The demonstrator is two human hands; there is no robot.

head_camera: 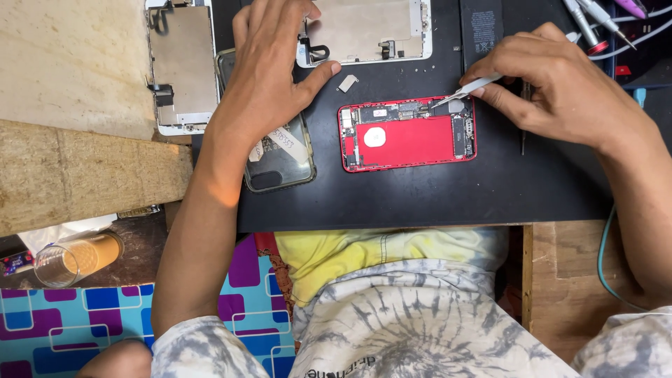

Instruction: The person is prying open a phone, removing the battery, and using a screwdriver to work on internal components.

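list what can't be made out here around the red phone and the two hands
Head view only:
- Tweezers: grip end hidden inside the right hand.
- Red phone: small parts at the tweezer tip too small to tell.
- Clear-cased phone: upper part covered by the left hand.
- Screen assembly: cut off by the top edge.

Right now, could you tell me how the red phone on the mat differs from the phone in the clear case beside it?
The red phone lies opened, its inner parts and red shell bare; the cased phone is closed, showing a dark back. The red phone lies crosswise, the cased phone nearly lengthwise. The right hand works tweezers into the red phone; the left hand rests over the cased phone. Both lie flat on the black mat.
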